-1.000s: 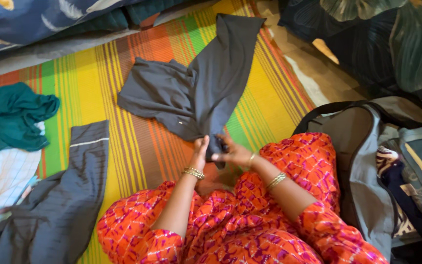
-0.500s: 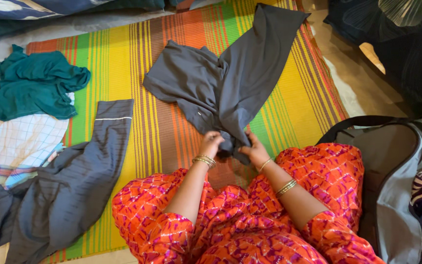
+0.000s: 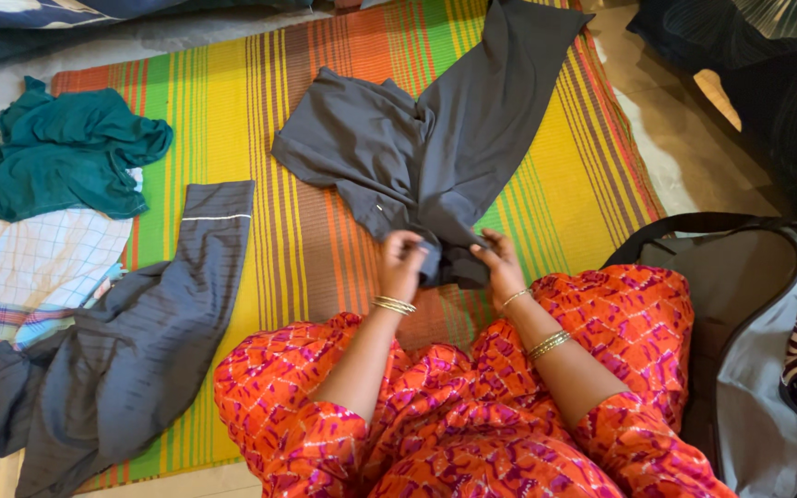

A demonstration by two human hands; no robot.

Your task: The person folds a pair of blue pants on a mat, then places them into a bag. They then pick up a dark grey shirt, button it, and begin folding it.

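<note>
A dark grey garment (image 3: 435,148) lies spread on a striped mat (image 3: 223,120) of yellow, green and orange bands, one long part running toward the far edge. My left hand (image 3: 401,261) and my right hand (image 3: 500,266) both grip its near end, pinching the cloth between fingers and thumb, a hand's width apart. Gold bangles sit on both wrists. My knees in orange and pink patterned cloth (image 3: 472,406) fill the near middle of the view.
A second dark grey pinstriped garment (image 3: 140,341) lies at the left over the mat's edge. A crumpled teal cloth (image 3: 57,152) and a pale checked cloth (image 3: 29,267) lie further left. An open grey bag (image 3: 749,314) stands at the right on a tiled floor.
My hands have moved slightly apart along the garment's near end and lifted it a little. The view has shifted left, showing more of the clothes at the left.
</note>
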